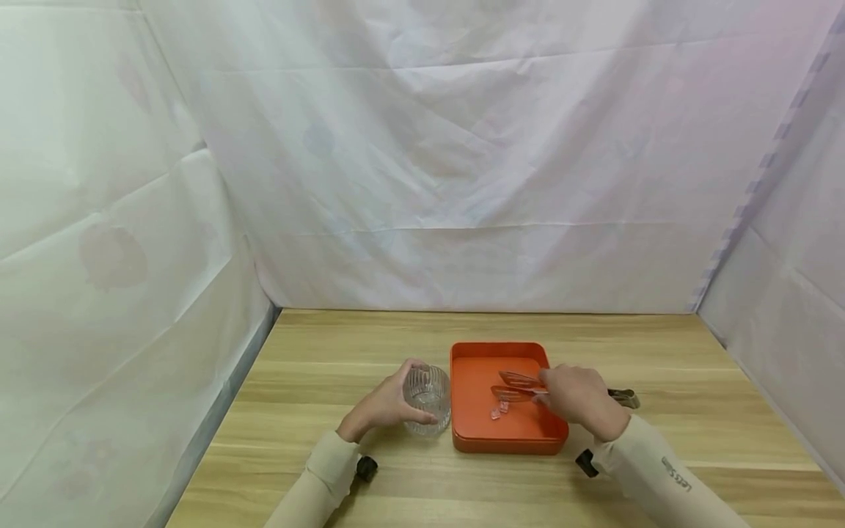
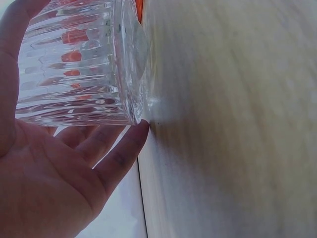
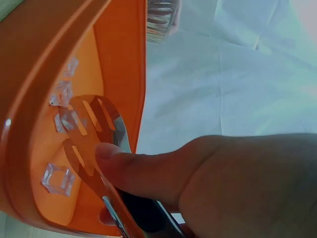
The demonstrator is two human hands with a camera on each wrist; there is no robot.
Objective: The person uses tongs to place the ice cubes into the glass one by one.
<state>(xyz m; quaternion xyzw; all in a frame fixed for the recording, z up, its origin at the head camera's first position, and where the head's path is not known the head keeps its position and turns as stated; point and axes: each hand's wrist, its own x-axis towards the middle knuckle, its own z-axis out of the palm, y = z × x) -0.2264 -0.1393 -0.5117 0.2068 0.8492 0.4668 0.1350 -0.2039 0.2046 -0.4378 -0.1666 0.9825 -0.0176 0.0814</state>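
Observation:
My left hand (image 1: 389,402) curves round a clear ribbed glass (image 1: 430,403), thumb on the near side and fingers on the far side. The glass stands upright on the table; in the left wrist view, fingers lie along its ribbed wall (image 2: 74,74). My right hand (image 1: 581,396) grips metal tongs (image 1: 518,394), whose slotted ends are spread apart inside an orange tray (image 1: 508,446). Several clear ice-like cubes (image 3: 58,178) lie on the tray floor beside the slotted ends. Whether the tongs touch a cube, I cannot tell.
Pale wood-grain table (image 1: 343,337) spreads round the glass and tray. White cloth (image 1: 422,183) hangs behind it and along both sides. The tray's raised walls stand close to the glass on its right. The tongs' bent rear end (image 1: 623,398) sticks out past my right hand.

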